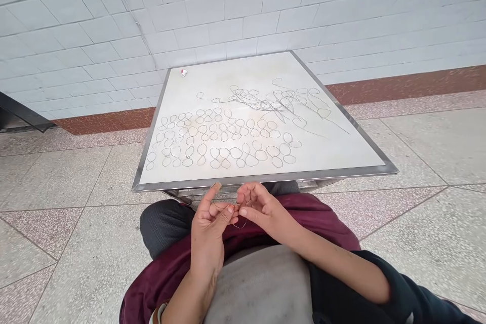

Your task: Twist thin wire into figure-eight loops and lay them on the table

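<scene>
Between my hands, just in front of the table's near edge and above my lap, is a thin wire (240, 226) bent into a loop. My left hand (210, 230) pinches it between thumb and fingers, with the index finger raised. From the other side my right hand (261, 211) also pinches the wire, its fingertips touching those of the left. Part of the wire is hidden behind my fingers. On the white table (334, 154) lie several figure-eight wire loops (220, 158) in rough rows, and a tangled heap of long looped wires (275, 101) behind them.
A small white and red object (184, 73) sits at the table's far left corner. Grey metal edging (266, 178) runs round the tabletop. Behind the table rises a white tiled wall (243, 10). My knee (165, 225) is below the near edge.
</scene>
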The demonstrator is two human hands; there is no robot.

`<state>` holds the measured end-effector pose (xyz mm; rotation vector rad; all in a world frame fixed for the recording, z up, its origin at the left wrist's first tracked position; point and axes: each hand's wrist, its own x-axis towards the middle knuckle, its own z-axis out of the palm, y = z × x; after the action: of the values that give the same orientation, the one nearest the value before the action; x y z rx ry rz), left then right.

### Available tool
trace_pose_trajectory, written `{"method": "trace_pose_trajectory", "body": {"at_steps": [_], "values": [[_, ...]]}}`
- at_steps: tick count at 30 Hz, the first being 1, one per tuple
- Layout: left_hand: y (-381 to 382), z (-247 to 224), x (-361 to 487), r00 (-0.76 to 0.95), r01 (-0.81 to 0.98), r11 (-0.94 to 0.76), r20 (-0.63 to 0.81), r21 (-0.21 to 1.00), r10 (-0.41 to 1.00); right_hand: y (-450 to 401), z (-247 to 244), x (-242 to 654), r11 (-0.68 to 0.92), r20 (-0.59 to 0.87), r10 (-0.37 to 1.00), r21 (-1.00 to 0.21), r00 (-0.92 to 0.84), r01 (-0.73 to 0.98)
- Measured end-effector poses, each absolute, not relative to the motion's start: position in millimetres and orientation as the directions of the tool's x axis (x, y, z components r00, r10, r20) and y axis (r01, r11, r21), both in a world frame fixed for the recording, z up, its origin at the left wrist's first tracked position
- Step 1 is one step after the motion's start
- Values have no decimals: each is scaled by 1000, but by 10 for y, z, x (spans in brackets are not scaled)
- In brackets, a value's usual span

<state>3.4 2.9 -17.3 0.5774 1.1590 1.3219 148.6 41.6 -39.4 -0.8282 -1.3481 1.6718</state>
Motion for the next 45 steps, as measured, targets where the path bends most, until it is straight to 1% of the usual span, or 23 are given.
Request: {"method": "trace_pose_trajectory", "body": {"at_steps": [5,10,15,18,22,27,33,37,42,45], "values": [[31,-189,62,-253,-505,111,-270,856,929,322,-449,1311,-178,-60,898,-956,-436,-234],[18,-192,63,-289,-518,78,-260,852,921,297,-363,1254,-276,-148,860,-940,-489,-201],[19,-228,8,-308,-432,72,-222,899,925,311,-387,1309,-225,-103,862,-955,-497,-192],[7,-218,-37,-284,-366,85,-198,927,938,319,-425,1353,-239,-128,850,-958,-511,-158],[-12,-184,-83,-241,-300,136,-213,944,947,305,-425,1389,-214,-127,842,-971,-524,-107],[-37,-182,-98,-215,-297,158,-227,942,950,266,-421,1396,-210,-137,840,-974,-525,-82],[-58,-218,-92,-225,-301,166,-239,939,945,255,-456,1405,-232,-151,850,-967,-505,-102],[-55,-220,-114,-203,-288,188,-252,939,946,264,-446,1425,-264,-183,824,-961,-536,-78],[-60,-133,-191,-126,-182,257,-281,949,951,284,-424,1480,-186,-154,794,-983,-589,6],[-77,-77,-233,-58,-98,321,-328,942,943,324,-399,1546,-119,-130,727,-991,-675,63]]}}
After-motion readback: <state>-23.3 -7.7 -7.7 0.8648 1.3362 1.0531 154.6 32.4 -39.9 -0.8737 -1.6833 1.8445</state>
